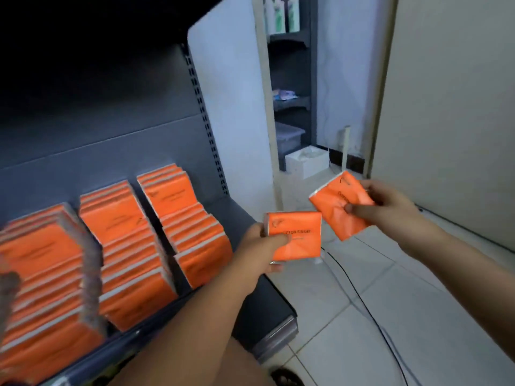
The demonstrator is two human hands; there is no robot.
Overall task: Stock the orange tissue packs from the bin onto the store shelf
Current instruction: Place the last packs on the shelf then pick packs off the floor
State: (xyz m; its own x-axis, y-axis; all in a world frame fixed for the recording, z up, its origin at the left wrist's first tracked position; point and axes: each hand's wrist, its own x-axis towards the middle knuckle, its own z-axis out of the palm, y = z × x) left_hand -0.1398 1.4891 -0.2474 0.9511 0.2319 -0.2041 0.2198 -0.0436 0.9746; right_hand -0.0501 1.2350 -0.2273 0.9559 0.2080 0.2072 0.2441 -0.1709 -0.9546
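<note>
My left hand [260, 247] grips an orange tissue pack [296, 236] by its left edge, just right of the shelf's end. My right hand [390, 208] pinches a second orange tissue pack [341, 203], tilted, a little higher and to the right; the two packs nearly touch. Three rows of orange packs [125, 246] stand leaning on the dark grey store shelf [259, 302] at the left. The bin is not in view.
A white end panel [231, 107] closes the shelf unit on its right. Behind it stand a narrow rack with bottles [281, 15] and a white box [308, 161] on the floor. A black cable [362, 299] runs over the white tiled floor. A sandal [287, 377] shows at the bottom.
</note>
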